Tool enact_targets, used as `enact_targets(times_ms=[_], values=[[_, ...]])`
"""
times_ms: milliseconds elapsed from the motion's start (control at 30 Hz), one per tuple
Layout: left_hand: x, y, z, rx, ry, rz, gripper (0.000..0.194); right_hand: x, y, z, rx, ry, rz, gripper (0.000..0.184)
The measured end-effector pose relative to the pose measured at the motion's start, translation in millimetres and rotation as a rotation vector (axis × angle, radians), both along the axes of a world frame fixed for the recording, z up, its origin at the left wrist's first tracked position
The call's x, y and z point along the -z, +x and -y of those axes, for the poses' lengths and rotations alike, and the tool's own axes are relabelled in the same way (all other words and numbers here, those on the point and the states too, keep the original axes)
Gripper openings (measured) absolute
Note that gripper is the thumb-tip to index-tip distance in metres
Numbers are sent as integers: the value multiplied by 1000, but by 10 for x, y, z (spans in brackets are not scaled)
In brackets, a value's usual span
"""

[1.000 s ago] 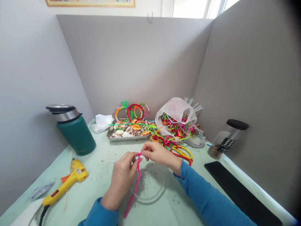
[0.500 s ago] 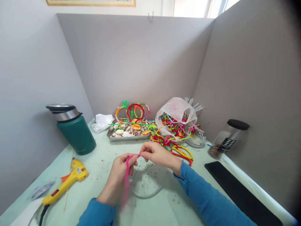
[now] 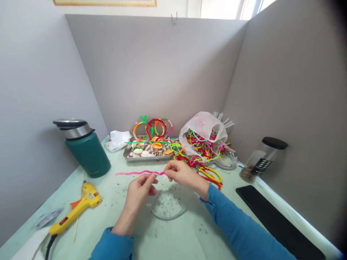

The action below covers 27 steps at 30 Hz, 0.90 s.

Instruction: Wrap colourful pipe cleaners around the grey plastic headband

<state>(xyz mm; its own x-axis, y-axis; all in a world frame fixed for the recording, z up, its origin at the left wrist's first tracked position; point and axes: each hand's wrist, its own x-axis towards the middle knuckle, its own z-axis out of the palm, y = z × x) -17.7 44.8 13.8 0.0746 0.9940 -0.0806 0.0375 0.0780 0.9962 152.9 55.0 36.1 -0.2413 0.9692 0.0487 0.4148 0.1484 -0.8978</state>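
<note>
A bright pink pipe cleaner (image 3: 135,173) stretches leftward from my fingertips, its far end free. My right hand (image 3: 180,174) pinches it near its right end. Thumb and index finger of my left hand (image 3: 141,187) close on it a little further left. Between and below my hands, a grey ring (image 3: 169,218) shows over the table; what holds its upper part is hidden or too faint to make out. Dark and pale specks lie on the table inside and around the ring.
A tray of shells (image 3: 148,157) stands at the back, with coloured pipe-cleaner rings (image 3: 156,129) on it. To its right, a plastic bag (image 3: 203,124) spills pipe cleaners. A yellow glue gun (image 3: 77,209) and green bottle (image 3: 88,155) are left; a jar (image 3: 260,160) and black strip (image 3: 276,220) right.
The pink pipe cleaner has swung from hanging down by my left wrist to pointing left across the table. Both hands have moved slightly up and away from me.
</note>
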Motion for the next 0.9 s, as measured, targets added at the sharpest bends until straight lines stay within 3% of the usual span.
enact_targets(times_ms=[200,333,700,900], values=[[37,-8,38,-106,477,-288,18,24,12,-17,59,-54,-48,11],[43,4,78,-87,705,-439,24,12,-7,-6,55,-69,-66,11],[48,10,70,-92,711,-423,19,27,-34,-9,16,-52,-48,9],[35,9,38,-42,640,-385,17,39,-31,-9,-8,1,-45,7]])
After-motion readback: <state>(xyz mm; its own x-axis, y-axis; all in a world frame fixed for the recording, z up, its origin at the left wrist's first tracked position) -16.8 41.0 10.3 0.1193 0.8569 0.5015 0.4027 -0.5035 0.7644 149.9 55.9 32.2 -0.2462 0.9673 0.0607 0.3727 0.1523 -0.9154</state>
